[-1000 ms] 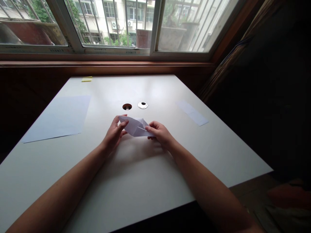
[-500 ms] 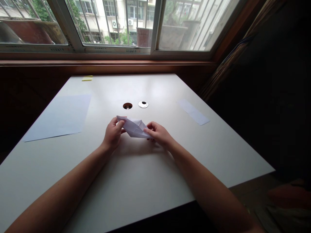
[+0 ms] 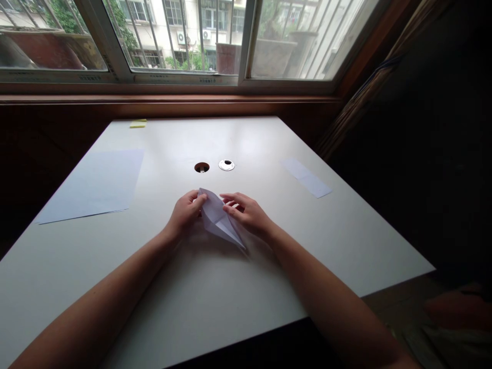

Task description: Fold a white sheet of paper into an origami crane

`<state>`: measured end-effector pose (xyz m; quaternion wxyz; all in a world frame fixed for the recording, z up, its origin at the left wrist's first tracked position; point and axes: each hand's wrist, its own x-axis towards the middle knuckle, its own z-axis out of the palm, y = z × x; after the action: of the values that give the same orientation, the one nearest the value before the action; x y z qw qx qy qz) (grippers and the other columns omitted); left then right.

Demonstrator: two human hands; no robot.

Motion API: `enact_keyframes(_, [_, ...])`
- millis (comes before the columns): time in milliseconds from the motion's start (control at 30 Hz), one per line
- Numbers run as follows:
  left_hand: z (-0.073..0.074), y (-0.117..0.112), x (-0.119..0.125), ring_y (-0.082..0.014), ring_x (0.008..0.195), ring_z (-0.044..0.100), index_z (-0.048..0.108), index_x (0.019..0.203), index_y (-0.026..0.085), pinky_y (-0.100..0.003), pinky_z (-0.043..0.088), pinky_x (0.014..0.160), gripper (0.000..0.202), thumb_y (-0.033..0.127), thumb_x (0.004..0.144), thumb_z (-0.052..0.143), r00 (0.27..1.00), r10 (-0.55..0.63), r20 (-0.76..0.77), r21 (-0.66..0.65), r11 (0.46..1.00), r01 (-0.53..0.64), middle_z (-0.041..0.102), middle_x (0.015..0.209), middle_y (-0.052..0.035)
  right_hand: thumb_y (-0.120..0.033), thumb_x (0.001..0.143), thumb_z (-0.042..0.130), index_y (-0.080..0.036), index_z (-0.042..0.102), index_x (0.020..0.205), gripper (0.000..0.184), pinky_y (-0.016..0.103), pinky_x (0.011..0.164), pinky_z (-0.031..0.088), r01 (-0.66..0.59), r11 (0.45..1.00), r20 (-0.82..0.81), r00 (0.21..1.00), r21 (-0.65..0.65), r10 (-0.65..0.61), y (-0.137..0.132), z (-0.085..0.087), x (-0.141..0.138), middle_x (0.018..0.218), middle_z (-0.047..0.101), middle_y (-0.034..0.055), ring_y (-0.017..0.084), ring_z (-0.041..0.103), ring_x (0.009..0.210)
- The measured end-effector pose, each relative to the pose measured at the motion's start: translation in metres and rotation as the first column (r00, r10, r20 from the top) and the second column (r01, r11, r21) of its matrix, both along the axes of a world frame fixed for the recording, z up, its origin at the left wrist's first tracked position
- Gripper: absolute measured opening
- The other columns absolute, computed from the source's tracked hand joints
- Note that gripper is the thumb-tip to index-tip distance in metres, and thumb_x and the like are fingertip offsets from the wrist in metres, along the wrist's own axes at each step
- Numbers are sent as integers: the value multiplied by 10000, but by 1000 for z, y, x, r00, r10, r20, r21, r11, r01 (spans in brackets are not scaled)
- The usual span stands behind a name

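Observation:
A folded white paper shape (image 3: 218, 219) is held just above the middle of the white table (image 3: 215, 297), its pointed end aimed toward me and to the right. My left hand (image 3: 185, 211) pinches its far left end with thumb and fingers closed. On its right side rests my right hand (image 3: 246, 211), fingers curled over the paper's upper edge and gripping it.
A flat sheet of white paper (image 3: 94, 185) lies at the left of the table. A narrow paper strip (image 3: 306, 177) lies at the right. A cable hole (image 3: 202, 167) and its round cap (image 3: 226, 165) sit beyond my hands. A yellow note pad (image 3: 137, 124) lies by the window sill.
The folded paper has turned from lying sideways between my hands to pointing toward me. My hands have moved closer together.

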<state>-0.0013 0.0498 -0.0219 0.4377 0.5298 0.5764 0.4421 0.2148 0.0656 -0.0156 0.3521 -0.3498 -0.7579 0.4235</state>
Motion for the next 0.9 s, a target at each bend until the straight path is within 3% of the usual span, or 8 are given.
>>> enact_keyframes(267, [5,-2,1,-133,618,469,566,740,186,-222,362,531,291,442,877,550,997,19,-81,117,993,-10,523,682,18,-327,923,605,-265,654,1256,342,305,793,562,-51,998,22,998,40,50,-2,4,-1,1118,627,63,171,657,943])
enact_keyframes(500, [8,-3,2,-133,628,473,563,712,185,-224,371,545,333,460,898,538,996,36,-82,155,988,-23,518,667,17,-287,925,596,-303,578,1355,431,304,795,567,-114,993,36,993,11,114,-2,0,-2,1131,591,59,161,641,945])
enact_keyframes(667, [4,-1,4,-177,774,604,673,931,195,-251,457,646,283,437,911,528,998,61,-24,171,984,-56,687,887,-31,-272,920,605,-313,545,1383,469,332,848,566,-149,989,23,989,7,149,-1,-3,-3,1220,595,63,165,631,973])
enact_keyframes(900, [6,-5,9,-184,790,640,611,925,202,-280,485,664,243,420,932,506,996,86,-28,196,977,-79,724,1047,-56,-275,909,628,-314,580,1349,444,342,886,555,-138,990,24,990,42,137,-2,-6,-4,1213,580,60,168,629,990])
